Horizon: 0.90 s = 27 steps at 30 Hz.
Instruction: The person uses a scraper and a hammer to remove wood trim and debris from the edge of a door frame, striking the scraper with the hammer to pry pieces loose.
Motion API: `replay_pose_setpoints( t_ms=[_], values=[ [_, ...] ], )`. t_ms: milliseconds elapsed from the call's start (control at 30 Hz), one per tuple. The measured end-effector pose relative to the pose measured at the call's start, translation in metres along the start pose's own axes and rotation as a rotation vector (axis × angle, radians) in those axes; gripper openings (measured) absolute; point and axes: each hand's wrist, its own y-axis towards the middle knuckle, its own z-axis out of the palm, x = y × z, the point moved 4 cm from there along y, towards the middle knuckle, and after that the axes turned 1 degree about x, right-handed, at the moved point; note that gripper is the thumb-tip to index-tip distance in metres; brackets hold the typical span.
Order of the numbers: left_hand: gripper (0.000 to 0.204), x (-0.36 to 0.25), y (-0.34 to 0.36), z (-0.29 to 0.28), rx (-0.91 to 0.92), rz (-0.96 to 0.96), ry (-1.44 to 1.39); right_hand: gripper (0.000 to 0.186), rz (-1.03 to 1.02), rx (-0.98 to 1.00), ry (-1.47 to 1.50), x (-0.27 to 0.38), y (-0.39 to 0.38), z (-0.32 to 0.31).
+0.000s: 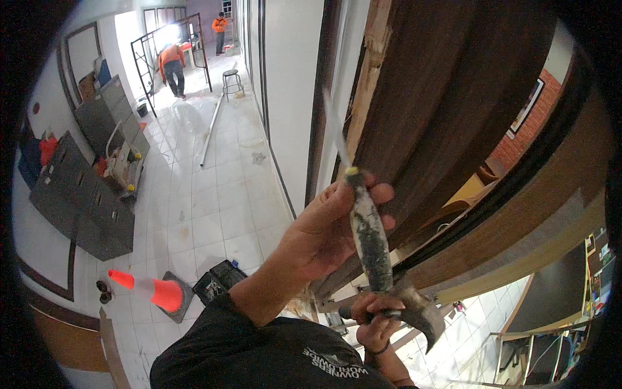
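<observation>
My left hand (330, 223) is wrapped round the worn black-and-white handle of a chisel (370, 243). The chisel's thin, motion-blurred blade points up and away, alongside a splintered pale edge (368, 74) of the dark wooden frame (447, 110). Below it, my right hand (374, 318) grips a claw hammer (422, 318) close to the head, with a dark band on the wrist. The hammer head lies right by the butt of the chisel's handle; whether they touch I cannot tell. Part of the hammer's handle is hidden by my fingers.
An orange traffic cone (165, 292) and an open black toolbox (220, 282) are on the tiled floor at left. Grey filing cabinets (84, 198) line the left wall. Farther off are a stool (232, 81), a long pole (210, 133), scaffolding (207, 58) and two people in orange.
</observation>
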Motion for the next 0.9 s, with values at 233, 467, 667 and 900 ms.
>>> replay_pose_setpoints(
  t_ms=[233, 467, 667, 900],
  values=[
    [0.044, 0.002, 0.035, 0.029, 0.120, 0.016, 0.043, 0.035, -0.197, -0.100, 0.000, 0.027, 0.022, 0.004],
    [0.047, 0.009, 0.057, 0.035, 0.020, -0.033, 0.192, 0.039, -0.142, -0.061, -0.134, 0.043, 0.031, 0.004],
    [0.044, 0.008, 0.065, 0.041, 0.027, -0.008, 0.254, 0.041, -0.232, -0.183, 0.095, 0.038, 0.025, 0.000],
    [0.045, 0.006, 0.067, 0.040, 0.064, 0.069, 0.300, 0.043, -0.200, -0.230, -0.078, 0.043, 0.031, 0.010]
  ],
)
